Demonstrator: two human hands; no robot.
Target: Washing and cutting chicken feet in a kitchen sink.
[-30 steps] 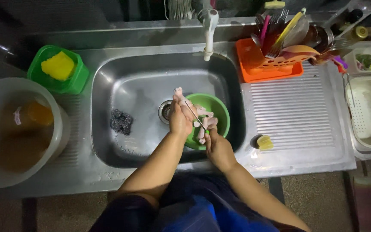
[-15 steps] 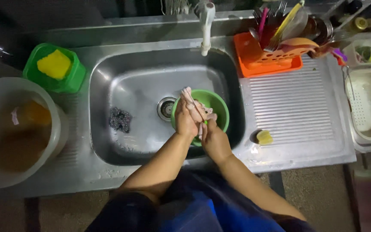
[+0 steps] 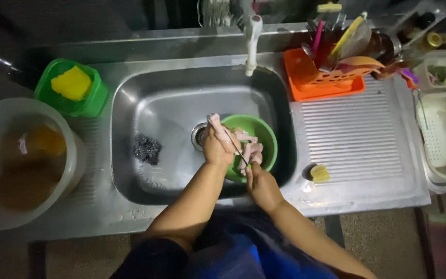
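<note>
While both hands meet over the sink (image 3: 145, 103), the left hand (image 3: 217, 149) is closed around a pale pink piece of raw meat (image 3: 216, 124) whose end sticks up past the fingers, just above the rim of a green bowl (image 3: 262, 132). The right hand (image 3: 260, 183) grips a thin knife (image 3: 235, 145) whose blade runs up against the meat in the left hand. More pink pieces (image 3: 253, 150) lie inside the bowl, which sits in the basin just right of the drain (image 3: 198, 135). A dark scrubber (image 3: 146, 149) lies on the sink floor to the left, well apart from the hands. The white tap (image 3: 252, 42) hangs over the back of the basin. On the ribbed drainboard (image 3: 357, 134) near the right hand rests a small yellow sponge (image 3: 319, 173).
</note>
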